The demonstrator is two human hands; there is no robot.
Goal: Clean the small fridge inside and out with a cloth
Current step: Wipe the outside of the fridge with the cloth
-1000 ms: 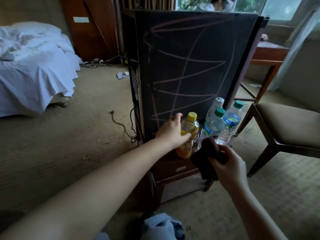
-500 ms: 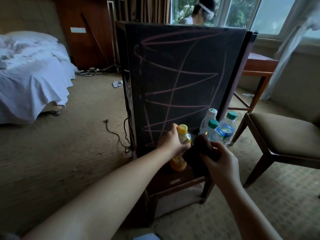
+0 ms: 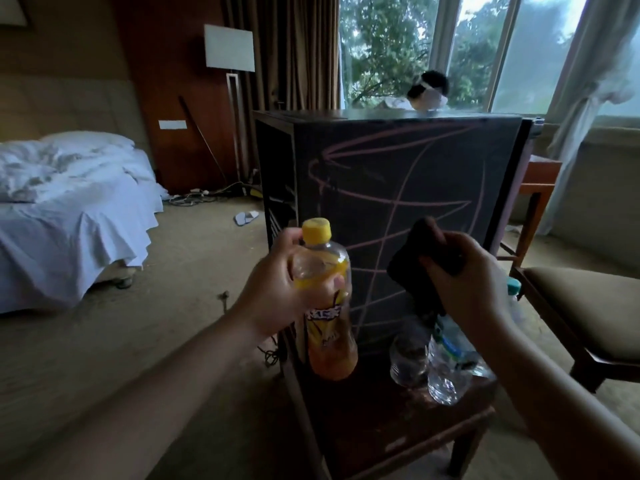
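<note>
1. The small fridge (image 3: 398, 202), a black box with pink scribbled lines across the side facing the camera, stands upright on a low wooden tabletop (image 3: 381, 431) in the middle of the room.
2. The left hand (image 3: 277, 292) is clenched around the upper body of a yellow-capped bottle (image 3: 327, 306) with orange drink in it. The bottle is nearly upright just in front of the fridge's left edge. Whether its base rests on the tabletop cannot be told.
3. The right hand (image 3: 474, 285) grasps a bunched dark cloth (image 3: 412, 268), held up close to the fridge's scribbled face. Contact between cloth and fridge cannot be made out.
4. Clear water bottles (image 3: 446, 372) stand on the tabletop below the right hand, beside the fridge's base.
5. A cushioned wooden chair (image 3: 588, 306) sits at the right, and a bed (image 3: 69, 216) with rumpled white sheets at the left.
6. Behind the fridge, a person (image 3: 429, 91) is partly visible against the window (image 3: 519, 46).
</note>
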